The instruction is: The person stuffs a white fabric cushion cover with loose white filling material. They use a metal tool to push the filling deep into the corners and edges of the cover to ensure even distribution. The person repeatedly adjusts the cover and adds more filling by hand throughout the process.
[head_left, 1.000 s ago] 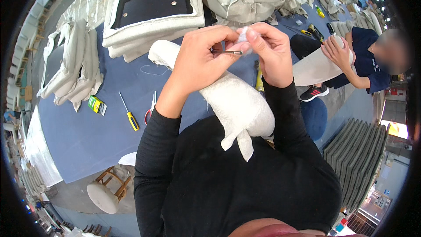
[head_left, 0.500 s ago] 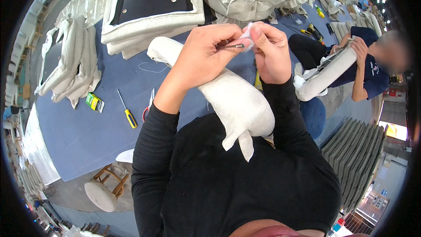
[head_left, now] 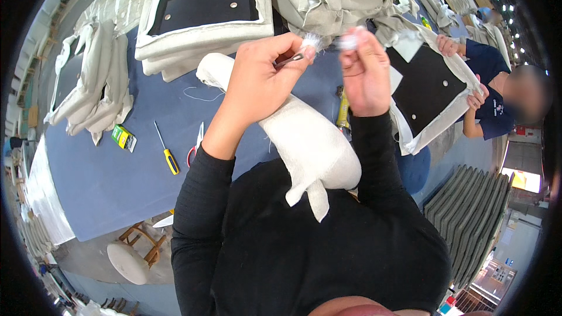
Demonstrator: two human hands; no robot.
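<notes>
Above the table, my left hand (head_left: 257, 76) is closed on a tuft of white stuffing (head_left: 311, 41) and a slim metal tool (head_left: 297, 57) with a small hole near its tip. My right hand (head_left: 367, 76), blurred by motion, pinches another white tuft (head_left: 348, 42); a gap separates the two hands. Below them a curved, padded piece covered in cream fabric (head_left: 316, 137) lies across the table edge against my body. Loose fabric flaps hang from its near end, and my left wrist partly covers its middle.
On the blue table (head_left: 117, 187) lie a screwdriver (head_left: 170, 161), scissors (head_left: 192, 155), a green box (head_left: 124, 138) and a yellow-handled tool (head_left: 343, 111). Upholstered panels (head_left: 205, 29) are stacked behind. At right, a co-worker (head_left: 489, 93) holds a black-backed panel (head_left: 430, 90).
My hands have moved apart, and the white stuffing between them is now in two tufts. The co-worker has turned the panel so its black back shows.
</notes>
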